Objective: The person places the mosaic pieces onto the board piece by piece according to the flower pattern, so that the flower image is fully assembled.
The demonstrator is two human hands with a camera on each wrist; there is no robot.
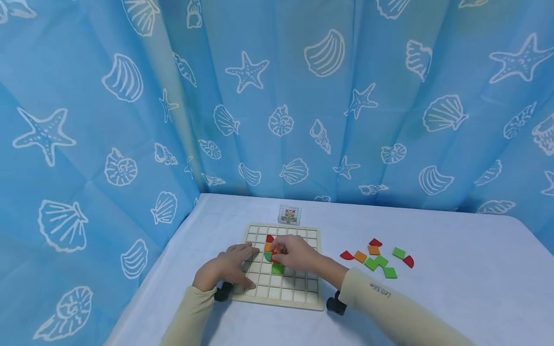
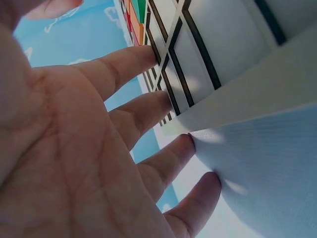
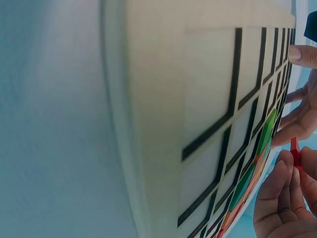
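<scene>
A wooden grid board (image 1: 277,302) lies on the table. My right hand (image 1: 298,252) is over its middle, pinching a small red tile (image 3: 295,152) between thumb and fingers. Close by on the board are a red quarter-circle tile (image 1: 270,238), an orange square tile (image 1: 268,247), a green rounded tile (image 1: 267,256) and a light green square tile (image 1: 278,268). Other tiles there are partly hidden by the right hand. My left hand (image 1: 229,265) rests at the board's left side, fingers spread; in the left wrist view some fingertips touch the grid and others reach past its edge.
Behind the board stands a small card (image 1: 289,216) with a coloured grid pattern. Loose tiles lie to the right, among them a red quarter-circle (image 1: 409,261), an orange square (image 1: 360,256) and a green square (image 1: 390,273). A blue shell-patterned curtain (image 1: 277,96) hangs behind the white table (image 1: 476,278).
</scene>
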